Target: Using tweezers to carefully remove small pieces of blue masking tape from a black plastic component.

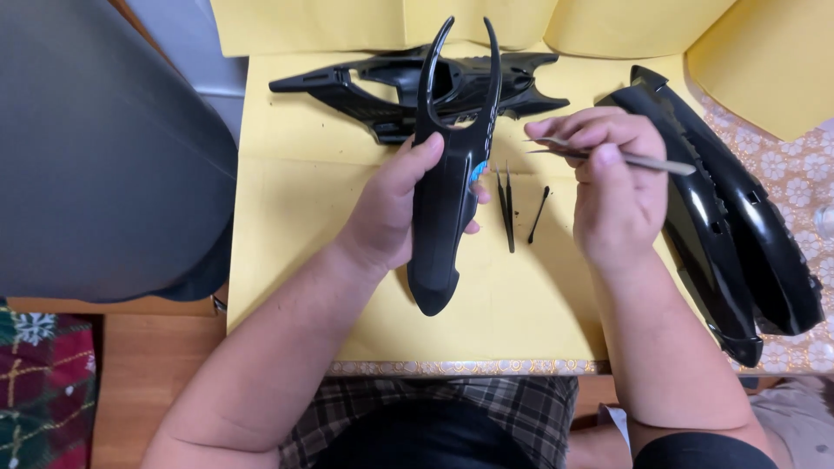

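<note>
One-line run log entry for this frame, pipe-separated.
left hand: holds black forked shell | right hand: holds tweezers | yellow paper: black tweezers, black frame

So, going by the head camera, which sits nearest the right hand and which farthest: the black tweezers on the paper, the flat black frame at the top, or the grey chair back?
1. Tweezers, just left of the right hand, on the paper.
2. Frame, farther up and left.
3. Chair back, far left, off the table.

tweezers' (pixel 608 156) middle hidden in right hand (pixel 612 195), glass object (pixel 825 221) cut by right edge
</note>
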